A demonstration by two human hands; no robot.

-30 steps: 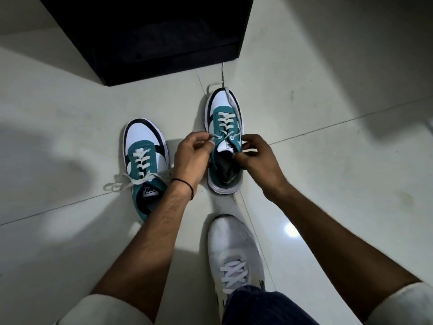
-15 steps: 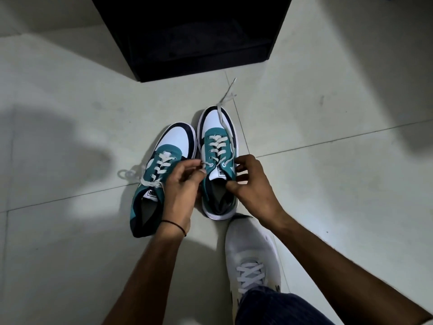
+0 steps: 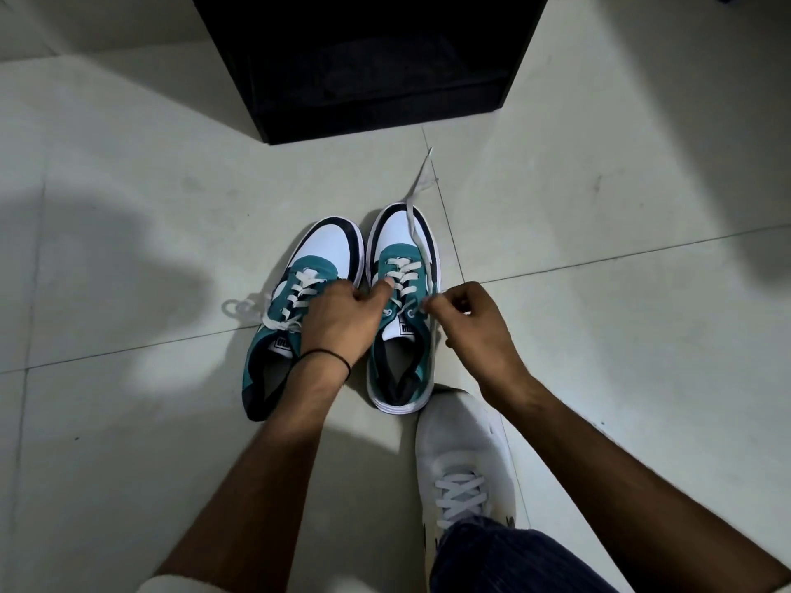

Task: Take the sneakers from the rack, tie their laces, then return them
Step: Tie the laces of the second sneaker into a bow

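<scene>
Two teal, white and black sneakers stand side by side on the tiled floor, toes pointing at the rack. The left sneaker has a lace loop lying out to its left. My left hand lies across its tongue, fingers curled, thumb pressed on the crossed laces of the right sneaker. My right hand pinches a lace by that sneaker's top right eyelet. A loose white lace runs from there forward over the toe onto the floor.
The black shoe rack stands just beyond the sneakers, its inside dark. My own white shoe touches the right sneaker's heel. Pale floor tiles spread to both sides.
The left sneaker has moved in beside the right one. My left thumb has gone onto the right sneaker's laces, and my right hand has shifted to the shoe's right side with the lace.
</scene>
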